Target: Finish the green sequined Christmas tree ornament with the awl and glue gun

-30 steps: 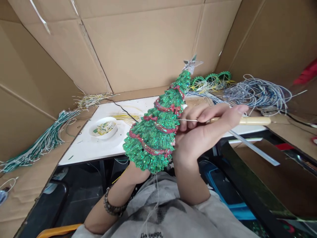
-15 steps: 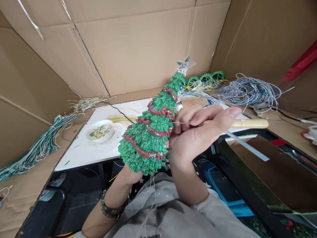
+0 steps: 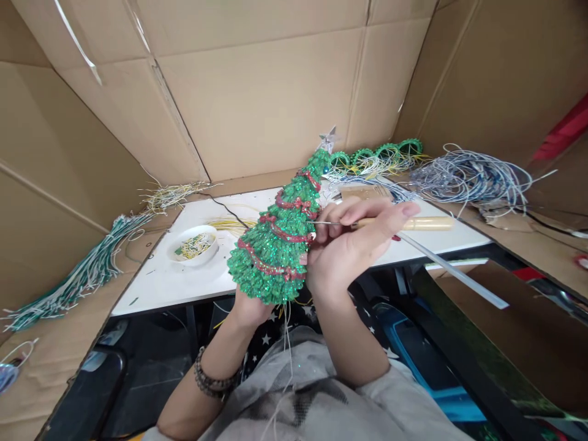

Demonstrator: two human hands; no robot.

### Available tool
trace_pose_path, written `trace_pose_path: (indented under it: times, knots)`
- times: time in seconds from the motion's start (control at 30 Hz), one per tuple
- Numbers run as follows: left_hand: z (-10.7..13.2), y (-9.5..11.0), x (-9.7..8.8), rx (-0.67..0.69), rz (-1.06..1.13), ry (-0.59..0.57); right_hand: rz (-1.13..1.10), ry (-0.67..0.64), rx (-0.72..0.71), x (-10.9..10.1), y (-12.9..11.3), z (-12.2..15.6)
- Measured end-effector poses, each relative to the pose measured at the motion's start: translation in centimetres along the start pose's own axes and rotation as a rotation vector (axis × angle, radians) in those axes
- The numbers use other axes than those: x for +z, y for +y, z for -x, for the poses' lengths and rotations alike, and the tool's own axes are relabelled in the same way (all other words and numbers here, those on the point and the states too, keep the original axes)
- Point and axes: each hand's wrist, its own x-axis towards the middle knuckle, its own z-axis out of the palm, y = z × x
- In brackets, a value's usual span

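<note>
A glittery green Christmas tree ornament [image 3: 278, 245] with red garlands and a clear star [image 3: 327, 139] leans to the right in front of me. My left hand [image 3: 252, 306] holds it from below and behind, its fingers mostly hidden by the tree. In my right hand [image 3: 351, 245] is an awl [image 3: 425, 223] with a wooden handle, its thin metal shaft reaching the tree's right side. A translucent stick [image 3: 459, 277], like a glue stick, juts from the same hand. White wires [image 3: 287, 337] hang from the tree's base.
On the white table [image 3: 160, 288] stands a white bowl [image 3: 209, 248] of short wire pieces. Yellow wires [image 3: 229, 225] lie behind it. Green-white wire bundles [image 3: 92, 263] are at left, and a blue-white wire coil [image 3: 473, 180] at right. Green rings [image 3: 362, 156] lie before the cardboard wall [image 3: 275, 104].
The tree, my right hand and the awl sit slightly closer to my left in view, and the star is lower. More of the translucent stick shows. The view has shifted a little.
</note>
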Motion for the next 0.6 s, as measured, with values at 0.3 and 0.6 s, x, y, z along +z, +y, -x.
trace_pose_path:
  times: [0.3,0.6]
  knots:
    - [-1.2,0.5,0.8,0.150,0.041,-0.052,-0.092,0.027,0.035,0.5,-0.5,0.2]
    - [-2.0,2.5,0.8,0.088,0.067,-0.073,0.025,-0.344,0.067,-1.7,-1.8,2.1]
